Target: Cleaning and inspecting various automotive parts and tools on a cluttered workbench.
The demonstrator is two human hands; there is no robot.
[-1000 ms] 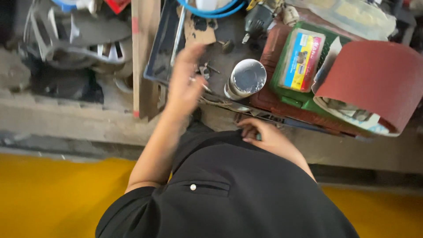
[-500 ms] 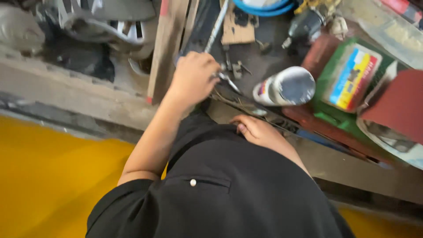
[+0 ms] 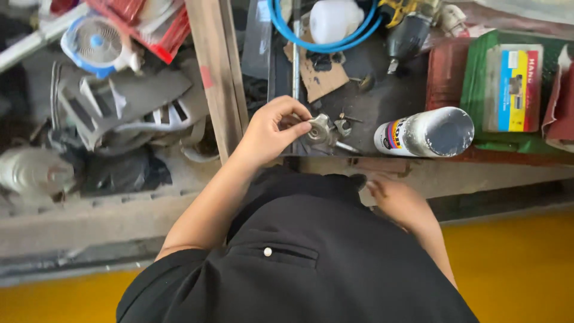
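Left hand pinches small metal fitting; right hand lies loosely open, empty; pinch may slip, dropping fitting among clutter.

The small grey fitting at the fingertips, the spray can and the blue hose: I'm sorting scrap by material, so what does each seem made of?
The small grey fitting, pinched by the left hand, looks like bare cast metal: dull silver with highlights. The white spray can with its silvery bottom appears to be painted sheet metal with a brushed end. The coiled blue hose seems plastic or rubber: smooth, glossy, evenly coloured.
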